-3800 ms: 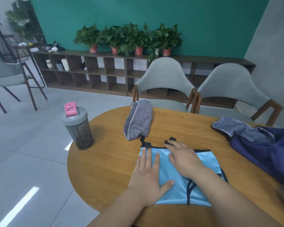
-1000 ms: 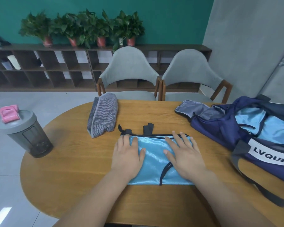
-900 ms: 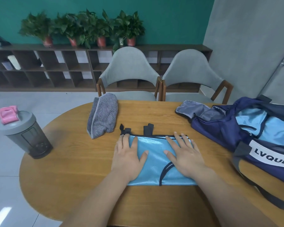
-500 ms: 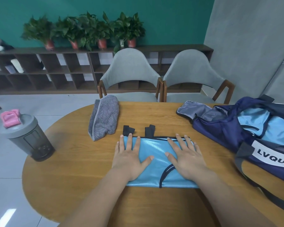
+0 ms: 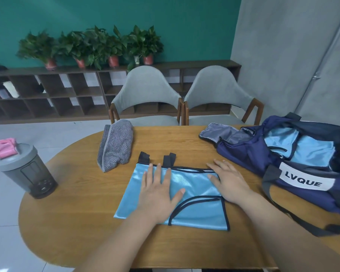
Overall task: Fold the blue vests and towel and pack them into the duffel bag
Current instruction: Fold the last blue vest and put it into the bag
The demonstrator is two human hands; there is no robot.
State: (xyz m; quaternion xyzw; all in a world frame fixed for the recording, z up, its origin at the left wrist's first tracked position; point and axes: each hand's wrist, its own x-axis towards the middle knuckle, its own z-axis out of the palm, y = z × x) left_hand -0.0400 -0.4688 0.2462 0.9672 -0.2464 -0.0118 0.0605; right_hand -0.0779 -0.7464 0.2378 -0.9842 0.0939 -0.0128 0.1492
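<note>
A folded light-blue vest (image 5: pixel 192 185) with black trim lies flat on the wooden table (image 5: pixel 77 222) in front of me. My left hand (image 5: pixel 157 193) lies flat on its left half with straight fingers. My right hand (image 5: pixel 228 181) presses flat on its right edge. A rolled grey striped towel (image 5: pixel 115 147) rests behind the vest to the left. The navy duffel bag (image 5: pixel 302 160) marked LVQUE stands open at the right, with another blue vest (image 5: pixel 302 148) inside.
A grey shaker bottle (image 5: pixel 26 169) with a pink cap stands at the table's left edge. Two grey chairs (image 5: pixel 145 99) are tucked in behind the table. A low shelf (image 5: pixel 47 91) with potted plants runs along the green wall.
My hands have slid apart over the vest: the left stays on the left half, the right has moved out to the right edge. The vest lies a little wider and flatter.
</note>
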